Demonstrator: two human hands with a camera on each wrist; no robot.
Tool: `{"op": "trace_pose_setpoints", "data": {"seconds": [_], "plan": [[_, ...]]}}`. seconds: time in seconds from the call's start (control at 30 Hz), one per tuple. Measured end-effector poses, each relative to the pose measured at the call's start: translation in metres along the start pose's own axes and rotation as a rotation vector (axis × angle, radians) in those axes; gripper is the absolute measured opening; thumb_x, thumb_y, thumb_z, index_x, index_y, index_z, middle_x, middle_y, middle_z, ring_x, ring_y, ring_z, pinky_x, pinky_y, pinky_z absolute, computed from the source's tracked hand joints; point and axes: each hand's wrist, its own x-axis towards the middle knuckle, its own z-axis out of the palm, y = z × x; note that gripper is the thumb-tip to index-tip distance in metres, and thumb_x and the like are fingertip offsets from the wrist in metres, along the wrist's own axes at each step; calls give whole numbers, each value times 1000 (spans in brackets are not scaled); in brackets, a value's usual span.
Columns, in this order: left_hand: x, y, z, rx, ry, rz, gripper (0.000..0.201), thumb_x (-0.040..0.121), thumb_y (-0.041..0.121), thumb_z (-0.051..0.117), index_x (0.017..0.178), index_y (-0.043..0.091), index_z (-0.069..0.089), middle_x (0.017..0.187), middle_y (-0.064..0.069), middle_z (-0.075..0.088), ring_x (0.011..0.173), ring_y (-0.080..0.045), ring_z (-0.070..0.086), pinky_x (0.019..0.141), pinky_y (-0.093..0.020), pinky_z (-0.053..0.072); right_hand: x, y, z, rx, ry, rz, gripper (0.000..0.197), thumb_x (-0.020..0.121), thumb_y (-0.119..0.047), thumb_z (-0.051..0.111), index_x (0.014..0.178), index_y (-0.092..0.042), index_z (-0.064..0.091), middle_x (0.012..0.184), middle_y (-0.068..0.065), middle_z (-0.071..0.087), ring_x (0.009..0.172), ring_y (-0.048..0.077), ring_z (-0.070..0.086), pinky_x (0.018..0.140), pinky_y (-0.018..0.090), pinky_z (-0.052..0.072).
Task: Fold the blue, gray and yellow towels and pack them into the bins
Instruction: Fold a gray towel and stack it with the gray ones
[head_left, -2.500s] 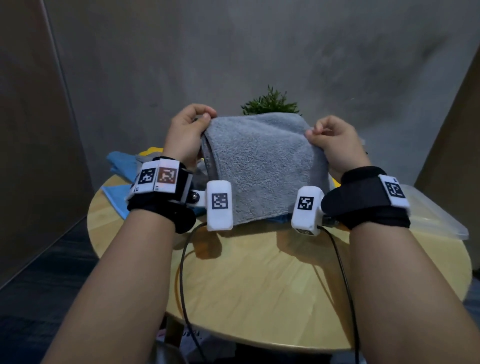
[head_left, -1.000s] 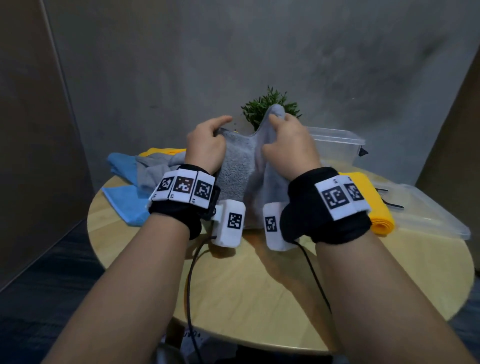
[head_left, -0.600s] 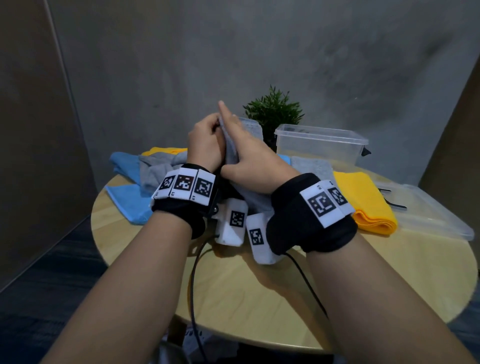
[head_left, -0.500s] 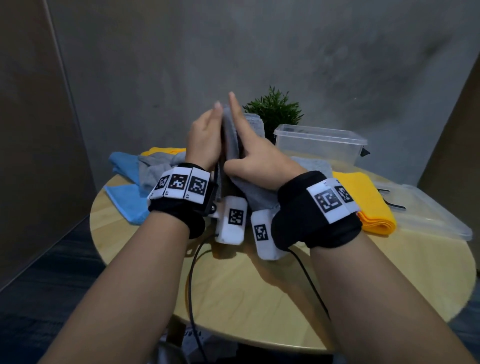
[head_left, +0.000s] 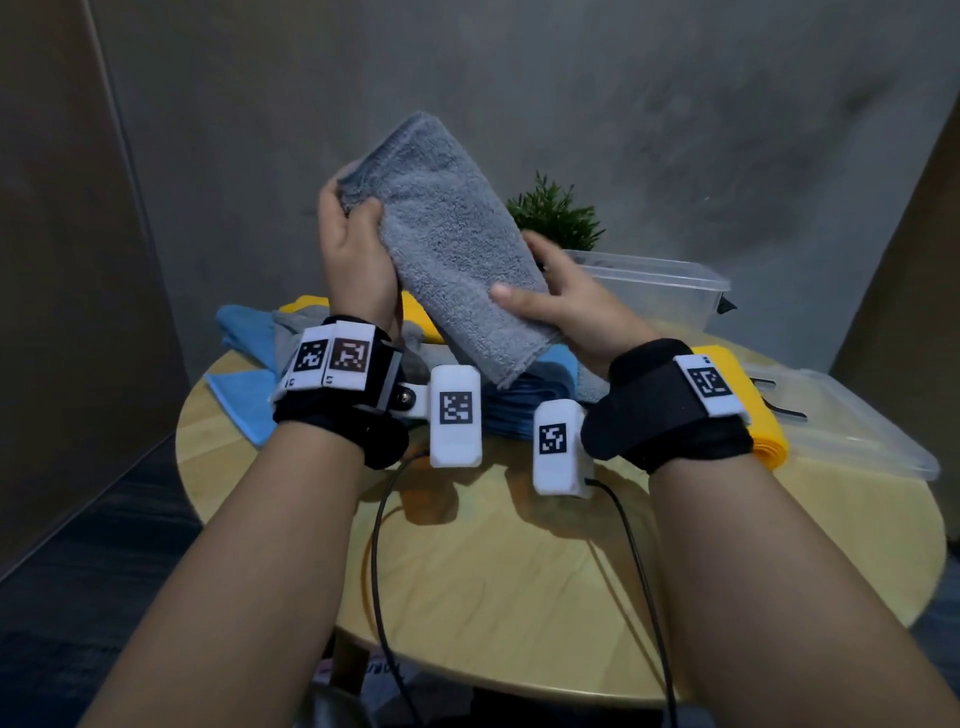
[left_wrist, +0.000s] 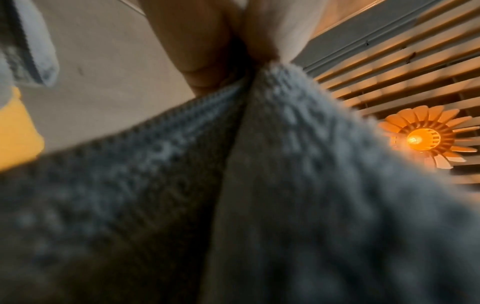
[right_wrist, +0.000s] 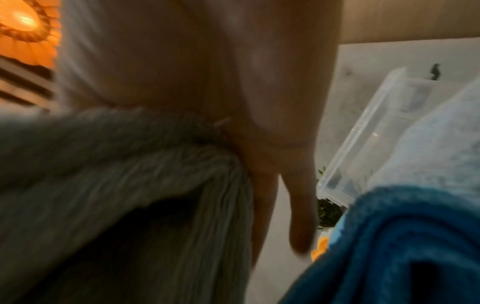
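Dim head view; wrist views blurred; orange lamp (left_wrist: 420, 139) glows overhead.

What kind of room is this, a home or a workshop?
Probably a home-like indoor corner, perhaps staged: a small round wooden table against a plain gray wall, a little potted plant, and a warm flower-shaped ceiling lamp. No workshop tools are visible.
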Motion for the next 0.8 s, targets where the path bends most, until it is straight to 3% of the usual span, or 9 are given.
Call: {"op": "trace_pose_setpoints", "data": {"seconds": [0.07,0.13,0.23,0.33,0.4,0.5,0.57,0.67,0.8], "plan": [[-4,0,3,28,33,29,26,92,-7,36,113,5,47,91,1,55,79,-5,53,69,-9,43,-1,6,1,105,-180,58,89,62,-20,83,139,-15,39,127,6,59,115,23,60,98,40,49],[-5,-3,4,31,49,40,27,92,-7,36,115,5,46,93,1,54,81,-4,52,70,-8,42,-3,4,0,138,-193,70,71,64,2,74,128,-12,47,115,8,63,106,26,63,85,40,56],[-1,-7,2,-63,97,-3,32,88,-4,39,116,11,42,100,-4,55,88,-14,53,79,-21,45,-4,1,-10,170,43,36,74,67,13,71,132,-12,46,119,10,57,105,31,61,74,44,59],[2,-11,-2,-16,82,-127,45,84,-3,43,122,21,35,96,-8,55,80,-21,51,67,-35,45,2,0,-22,379,345,-91,67,72,9,68,133,-8,45,115,11,59,93,25,63,60,27,54],[2,-13,-3,75,-16,-235,51,81,-6,44,122,22,32,85,-7,51,73,-21,48,62,-35,48,3,-2,-26,439,516,-193,64,69,-1,66,130,-3,48,109,10,61,90,21,61,66,27,52],[-2,-16,-3,300,-234,-396,59,78,-6,46,130,18,34,93,-12,51,70,-19,50,63,-30,49,-1,-9,-29,265,678,-304,65,68,-9,57,132,-4,47,120,9,59,107,19,58,93,34,50],[-3,-21,-4,492,-289,-287,69,76,-1,53,139,15,29,115,-12,48,87,-19,53,66,-19,46,-6,-12,-32,45,685,-394,56,73,-2,54,129,-7,51,122,6,59,114,17,56,101,36,47],[-6,-20,-7,613,-401,70,96,59,22,64,145,16,20,141,-9,27,131,-16,29,104,-18,25,-8,-16,-35,-155,578,-495,53,78,10,51,128,-8,55,120,-1,59,115,8,54,104,31,44],[-11,-21,-6,572,-756,96,101,51,47,72,139,30,26,142,0,36,133,-10,34,108,-22,26,-13,-18,-30,-156,450,-599,56,80,13,57,131,-8,50,113,-7,61,102,-13,55,95,15,44]]}}
